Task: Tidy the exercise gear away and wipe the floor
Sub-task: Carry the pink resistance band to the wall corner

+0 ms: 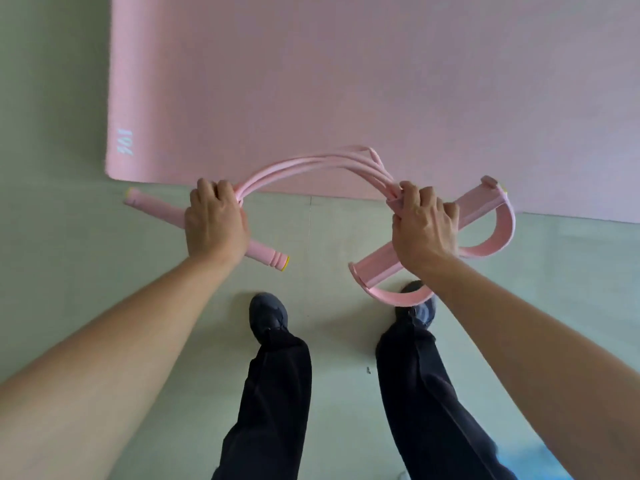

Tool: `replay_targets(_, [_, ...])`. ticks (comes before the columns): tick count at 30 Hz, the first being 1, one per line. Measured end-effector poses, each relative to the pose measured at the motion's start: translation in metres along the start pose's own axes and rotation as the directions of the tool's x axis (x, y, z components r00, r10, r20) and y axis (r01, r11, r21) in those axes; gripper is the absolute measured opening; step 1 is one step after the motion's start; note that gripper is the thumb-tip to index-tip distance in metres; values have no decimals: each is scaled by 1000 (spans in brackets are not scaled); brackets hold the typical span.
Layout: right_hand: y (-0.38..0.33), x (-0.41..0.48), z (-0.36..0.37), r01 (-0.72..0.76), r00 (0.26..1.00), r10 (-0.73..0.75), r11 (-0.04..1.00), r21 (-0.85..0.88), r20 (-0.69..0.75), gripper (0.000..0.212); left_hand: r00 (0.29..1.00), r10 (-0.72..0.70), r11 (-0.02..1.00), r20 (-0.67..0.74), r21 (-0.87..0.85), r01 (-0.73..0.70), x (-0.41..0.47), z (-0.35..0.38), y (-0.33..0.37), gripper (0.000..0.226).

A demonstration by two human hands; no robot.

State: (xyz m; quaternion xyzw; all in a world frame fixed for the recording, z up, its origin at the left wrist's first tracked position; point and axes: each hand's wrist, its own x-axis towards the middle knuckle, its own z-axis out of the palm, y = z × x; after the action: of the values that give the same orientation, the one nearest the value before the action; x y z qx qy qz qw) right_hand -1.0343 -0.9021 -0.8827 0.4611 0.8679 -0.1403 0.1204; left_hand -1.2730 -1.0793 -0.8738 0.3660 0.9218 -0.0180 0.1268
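Two hands hold the pink pull trainer point(277, 175) above the floor point(329, 237): left hand point(214, 223) curled round its foam handle point(152, 207), right hand point(422, 230) round the foot bar point(474, 202). Between the grips the rubber cords point(329, 159) arch slack, so it likely handles light and floppy. Straps point(506, 226) dangle beside the right grip and could snag; the mat point(346, 81) lies beyond.

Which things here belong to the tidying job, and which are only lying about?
For the job: pink resistance puller, gripped by the left hand and the right hand; pink mat, spread flat; floor to wipe.

Lying about: small dark scrap on the floor; blue patch at the lower right corner, too blurred to name.
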Motion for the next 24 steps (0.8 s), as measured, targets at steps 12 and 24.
replay_targets(12, [54, -127, -472, -40, 953, -40, 966, -255, -301, 68, 872, 436, 897, -221, 189, -400, -20, -445, 113, 48])
replay_targets(24, [257, -291, -630, -386, 872, 255, 883, -268, -417, 90, 564, 763, 646, -316, 415, -641, -103, -586, 406, 43])
